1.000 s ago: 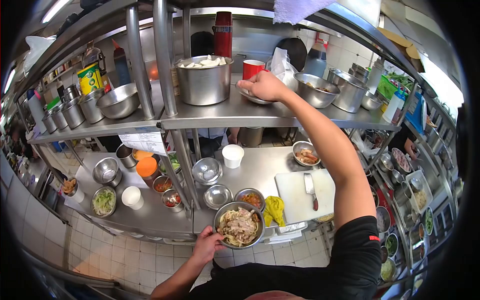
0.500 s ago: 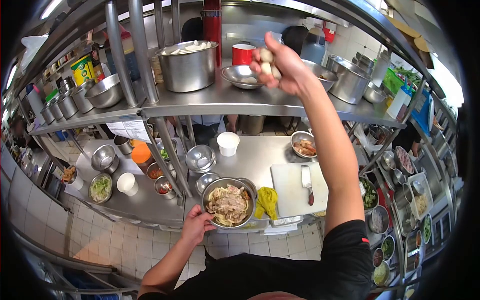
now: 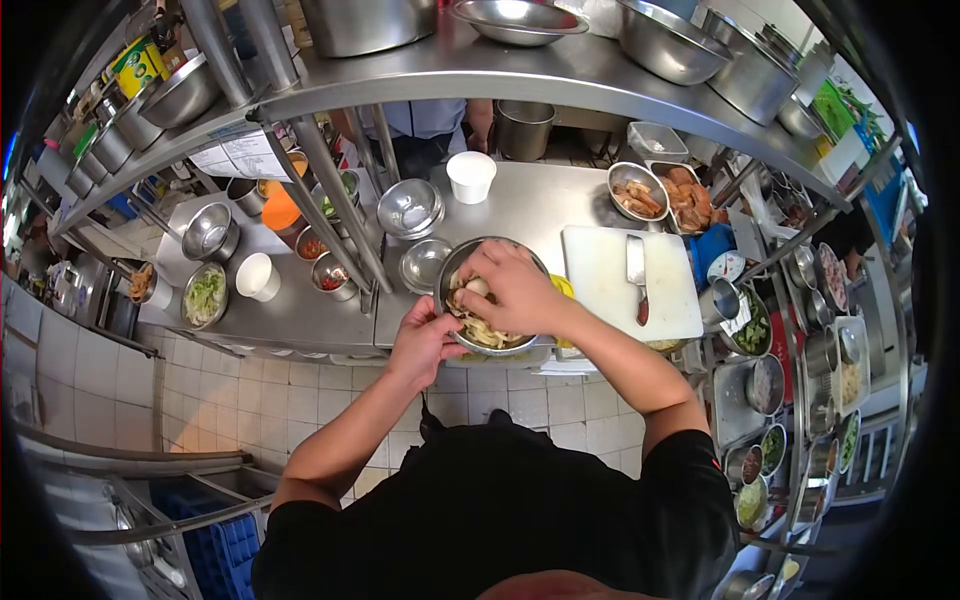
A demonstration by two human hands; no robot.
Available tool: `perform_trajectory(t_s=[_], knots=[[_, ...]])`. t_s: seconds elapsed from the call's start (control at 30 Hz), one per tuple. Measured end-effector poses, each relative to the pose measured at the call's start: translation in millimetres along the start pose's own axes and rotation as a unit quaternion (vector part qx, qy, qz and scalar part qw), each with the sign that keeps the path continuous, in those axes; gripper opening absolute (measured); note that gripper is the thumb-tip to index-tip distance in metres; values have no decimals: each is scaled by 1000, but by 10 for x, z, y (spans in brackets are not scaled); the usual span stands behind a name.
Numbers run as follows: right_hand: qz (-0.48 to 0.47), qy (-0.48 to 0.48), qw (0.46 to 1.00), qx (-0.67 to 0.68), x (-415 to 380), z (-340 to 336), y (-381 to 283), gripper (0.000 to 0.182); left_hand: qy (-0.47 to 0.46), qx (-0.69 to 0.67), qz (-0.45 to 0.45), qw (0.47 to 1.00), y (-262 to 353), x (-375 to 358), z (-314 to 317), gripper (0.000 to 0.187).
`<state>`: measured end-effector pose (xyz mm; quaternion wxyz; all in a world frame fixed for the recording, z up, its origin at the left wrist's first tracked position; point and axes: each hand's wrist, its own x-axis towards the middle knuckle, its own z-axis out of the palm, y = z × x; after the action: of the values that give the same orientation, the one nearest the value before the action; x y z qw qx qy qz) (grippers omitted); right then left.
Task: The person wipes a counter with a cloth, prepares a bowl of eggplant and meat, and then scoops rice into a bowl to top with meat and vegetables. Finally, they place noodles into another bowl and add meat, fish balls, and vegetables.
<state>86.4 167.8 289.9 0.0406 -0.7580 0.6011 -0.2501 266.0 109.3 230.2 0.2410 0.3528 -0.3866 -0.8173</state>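
Observation:
My left hand point(image 3: 419, 342) grips the near left rim of a metal bowl point(image 3: 445, 278) by the counter's front edge. Thick pale noodles point(image 3: 492, 336) show inside it; the meat strips are mostly hidden under my other hand. My right hand point(image 3: 518, 291) reaches down into this bowl from the right, its fingers curled over the food. A pale round piece point(image 3: 478, 287) shows beside those fingers, and whatever else lies under the palm is hidden. Partly behind the bowl and my right wrist is a yellow cloth point(image 3: 562, 286).
Right of the bowl, a knife point(image 3: 636, 262) lies on a white cutting board point(image 3: 594, 268). A white tub point(image 3: 471, 177) and metal bowls point(image 3: 411, 207) stand behind. Overhead runs a steel shelf point(image 3: 420, 82) carrying pots. Across the counter stands another person point(image 3: 430, 120).
My right hand has come down from the upper shelf into the bowl, bringing the pale round pieces. My left hand still holds the rim. The camera view has tilted downward.

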Motion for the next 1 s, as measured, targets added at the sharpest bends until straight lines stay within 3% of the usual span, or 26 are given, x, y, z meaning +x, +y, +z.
perform_trajectory(t_s=[0.13, 0.2, 0.3, 0.4, 0.43, 0.47, 0.53, 0.57, 0.6, 0.63, 0.67, 0.8, 0.87, 1.0], knots=[[10, 54, 992, 116, 131, -364, -47, 36, -9, -10, 11, 1000, 57, 28, -67, 14], [10, 147, 989, 5, 229, -780, -129, 33, -10, -7, 7, 1000, 103, 21, -127, 14], [-59, 354, 927, -110, 559, -1517, -122, 21, -10, -7, 10, 1000, 183, -9, -185, 14], [-48, 421, 882, -205, 1072, -2197, -71, 20, -10, 2, 18, 1000, 233, -5, -231, 14], [74, 349, 919, -171, 1246, -2365, -226, 34, -10, 8, 21, 1000, 243, -7, -249, 14], [193, 243, 944, -111, 1361, -2494, -367, 31, -6, 6, 16, 1000, 249, -24, -268, 14], [108, 85, 973, -188, 1806, -2664, 510, 29, -7, 5, 18, 1000, 298, -46, -267, 14], [196, -11, 971, -138, 1865, -2669, 399, 39, -12, 7, 17, 1000, 305, -51, -270, 14], [213, -108, 949, -207, 1960, -2653, 437, 39, -18, 9, 18, 1000, 293, -56, -287, 14], [239, -156, 944, -164, 2037, -2629, 455, 39, -22, 12, 18, 1000, 296, -64, -302, 13], [207, -151, 937, -237, 2061, -2580, 415, 38, -26, 9, 19, 999, 306, -80, -309, 13], [251, -109, 949, -157, 2154, -2455, 518, 27, -16, -8, 14, 1000, 306, -158, -311, 14], [223, -103, 957, -152, 2161, -2440, 451, 21, -7, -15, 12, 1000, 276, -161, -360, 14], [139, -31, 962, -233, 2124, -2440, 487, 39, 7, -10, 33, 999, 204, -112, -436, 15]])
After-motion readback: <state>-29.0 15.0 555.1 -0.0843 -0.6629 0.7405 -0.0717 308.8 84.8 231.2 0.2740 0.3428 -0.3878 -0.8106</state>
